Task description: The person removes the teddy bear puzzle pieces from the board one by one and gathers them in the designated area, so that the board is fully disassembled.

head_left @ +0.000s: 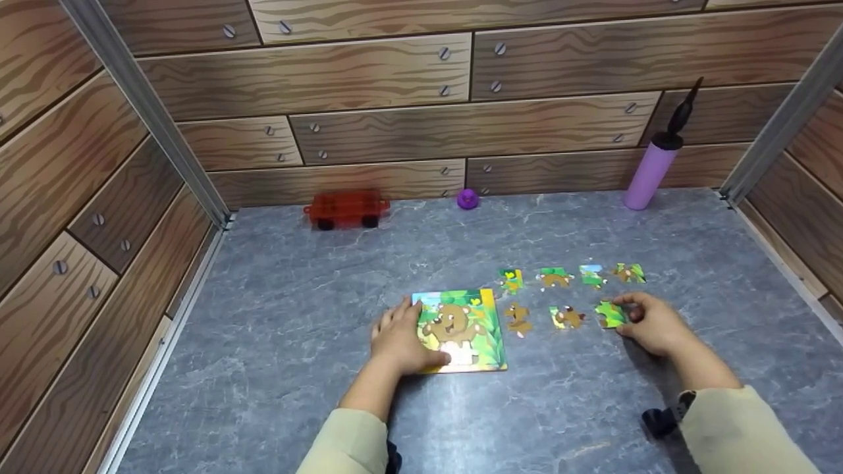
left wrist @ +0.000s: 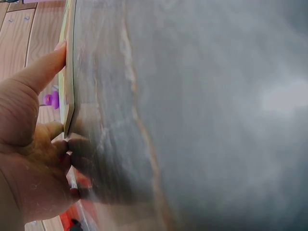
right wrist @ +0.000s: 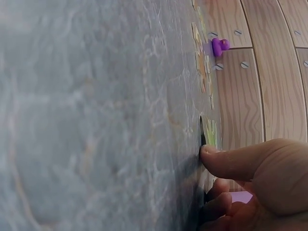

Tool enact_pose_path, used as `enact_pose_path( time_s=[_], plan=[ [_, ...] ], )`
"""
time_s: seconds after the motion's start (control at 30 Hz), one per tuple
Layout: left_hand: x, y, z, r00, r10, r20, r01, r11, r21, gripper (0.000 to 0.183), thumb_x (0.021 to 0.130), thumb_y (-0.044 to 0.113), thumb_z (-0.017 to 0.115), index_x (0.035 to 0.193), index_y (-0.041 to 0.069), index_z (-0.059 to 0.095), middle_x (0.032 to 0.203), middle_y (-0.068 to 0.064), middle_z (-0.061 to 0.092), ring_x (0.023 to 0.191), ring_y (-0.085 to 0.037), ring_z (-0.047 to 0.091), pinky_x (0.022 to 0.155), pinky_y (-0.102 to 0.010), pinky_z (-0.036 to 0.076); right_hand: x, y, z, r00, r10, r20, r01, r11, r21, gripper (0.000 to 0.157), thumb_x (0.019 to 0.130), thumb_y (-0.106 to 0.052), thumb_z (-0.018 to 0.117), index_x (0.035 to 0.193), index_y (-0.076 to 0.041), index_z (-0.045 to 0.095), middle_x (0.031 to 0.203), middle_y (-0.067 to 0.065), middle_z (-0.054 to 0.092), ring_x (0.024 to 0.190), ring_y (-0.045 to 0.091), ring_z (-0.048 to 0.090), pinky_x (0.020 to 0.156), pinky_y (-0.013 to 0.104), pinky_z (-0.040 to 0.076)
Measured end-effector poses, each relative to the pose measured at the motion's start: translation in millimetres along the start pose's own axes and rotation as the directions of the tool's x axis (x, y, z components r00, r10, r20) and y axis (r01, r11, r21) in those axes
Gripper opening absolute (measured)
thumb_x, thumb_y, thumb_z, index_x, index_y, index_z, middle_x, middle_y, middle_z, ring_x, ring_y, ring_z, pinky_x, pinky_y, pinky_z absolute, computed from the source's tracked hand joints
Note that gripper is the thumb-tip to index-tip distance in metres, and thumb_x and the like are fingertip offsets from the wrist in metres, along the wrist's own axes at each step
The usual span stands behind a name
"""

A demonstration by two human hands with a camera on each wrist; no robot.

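A square puzzle board (head_left: 491,329) with a bear picture lies on the grey tabletop, a white gap near its lower middle. My left hand (head_left: 400,339) rests at its left side, thumb on the board near the bottom edge and the other fingers spread along the left edge. In the left wrist view, the thumb of my left hand (left wrist: 29,110) touches the board's edge (left wrist: 69,96). To the right, my right hand (head_left: 655,324) pinches a green puzzle piece (head_left: 609,314) between thumb and fingers. The right wrist view shows this piece (right wrist: 210,131) slightly tilted at the thumb's tip.
Several loose puzzle pieces lie in two rows right of the board, among them a brown bear piece (head_left: 517,318) and a blue-green piece (head_left: 592,275). Along the back wall stand a red toy wagon (head_left: 347,209), a small purple object (head_left: 467,199) and a purple pump (head_left: 651,172). Wood-patterned walls enclose the table.
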State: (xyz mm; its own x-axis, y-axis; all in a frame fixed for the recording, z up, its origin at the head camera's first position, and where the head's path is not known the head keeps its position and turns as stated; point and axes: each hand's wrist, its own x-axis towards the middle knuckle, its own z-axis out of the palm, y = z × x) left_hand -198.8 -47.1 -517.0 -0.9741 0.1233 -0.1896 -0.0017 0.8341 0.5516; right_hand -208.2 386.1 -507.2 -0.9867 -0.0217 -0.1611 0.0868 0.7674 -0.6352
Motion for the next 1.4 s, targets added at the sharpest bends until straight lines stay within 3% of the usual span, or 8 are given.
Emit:
enact_pose_path(
  time_s=[0.17,0.4,0.6,0.7,0.97,1.4],
  plan=[
    [-0.1,0.5,-0.2,1.0,-0.003,0.005,0.003,1.0,0.006,0.11,0.074,0.052,0.093,0.164,0.015,0.041,0.173,-0.01,0.028,0.157,-0.041,0.022,0.126,-0.064,0.013,-1,-2,0.3,1.0,0.014,0.004,-0.014,1.0,-0.002,0.052,0.092,-0.001,0.074,0.139,0.012,0.054,0.097,0.018,0.053,0.09,0.034,0.053,0.077,0.047,0.046],
    [-1.0,-0.2,-1.1,1.0,0.008,-0.004,-0.008,1.0,0.002,0.11,0.073,0.053,0.094,0.163,0.014,0.043,0.172,-0.013,0.03,0.156,-0.041,0.025,0.126,-0.064,0.015,-6,-18,2.1,0.998,0.063,0.015,-0.062,0.997,-0.034,0.073,0.089,-0.015,0.08,0.146,0.014,0.044,0.12,0.036,0.058,0.106,0.047,0.06,0.085,0.058,0.052],
    [0.0,-1.2,0.3,1.0,0.008,-0.006,-0.008,1.0,0.004,0.11,0.074,0.053,0.094,0.163,0.013,0.043,0.172,-0.013,0.03,0.156,-0.042,0.025,0.126,-0.064,0.015,-17,-47,11.0,0.998,-0.05,-0.039,0.05,0.999,-0.001,0.072,0.088,-0.014,0.082,0.144,0.013,0.048,0.118,0.036,0.058,0.102,0.046,0.06,0.086,0.06,0.053],
    [-0.3,-0.9,0.6,1.0,0.006,-0.009,-0.006,1.0,0.006,0.11,0.074,0.053,0.094,0.163,0.014,0.043,0.172,-0.012,0.029,0.156,-0.041,0.024,0.126,-0.064,0.015,-23,-63,18.4,0.992,-0.111,-0.051,0.112,0.994,0.008,0.07,0.088,-0.014,0.083,0.143,0.012,0.05,0.115,0.033,0.059,0.099,0.042,0.061,0.081,0.055,0.054],
    [0.5,-0.3,0.2,1.0,0.003,-0.002,-0.003,1.0,0.016,0.11,0.074,0.053,0.093,0.164,0.015,0.042,0.173,-0.011,0.028,0.157,-0.041,0.024,0.126,-0.063,0.014,-40,-103,53.9,0.974,-0.212,-0.082,0.22,0.971,0.094,0.067,0.081,-0.009,0.088,0.137,0.01,0.058,0.106,0.022,0.062,0.084,0.026,0.059,0.07,0.036,0.052],
    [0.1,-1.5,0.6,1.0,0.007,0.012,-0.007,1.0,0.021,0.11,0.075,0.053,0.093,0.164,0.015,0.04,0.173,-0.011,0.028,0.157,-0.04,0.023,0.126,-0.065,0.015,-48,-152,123.7,0.975,-0.223,0.013,0.217,0.961,0.171,0.071,0.078,-0.01,0.091,0.14,0.004,0.061,0.106,0.009,0.062,0.092,0.023,0.06,0.083,0.043,0.056]
  ],
)
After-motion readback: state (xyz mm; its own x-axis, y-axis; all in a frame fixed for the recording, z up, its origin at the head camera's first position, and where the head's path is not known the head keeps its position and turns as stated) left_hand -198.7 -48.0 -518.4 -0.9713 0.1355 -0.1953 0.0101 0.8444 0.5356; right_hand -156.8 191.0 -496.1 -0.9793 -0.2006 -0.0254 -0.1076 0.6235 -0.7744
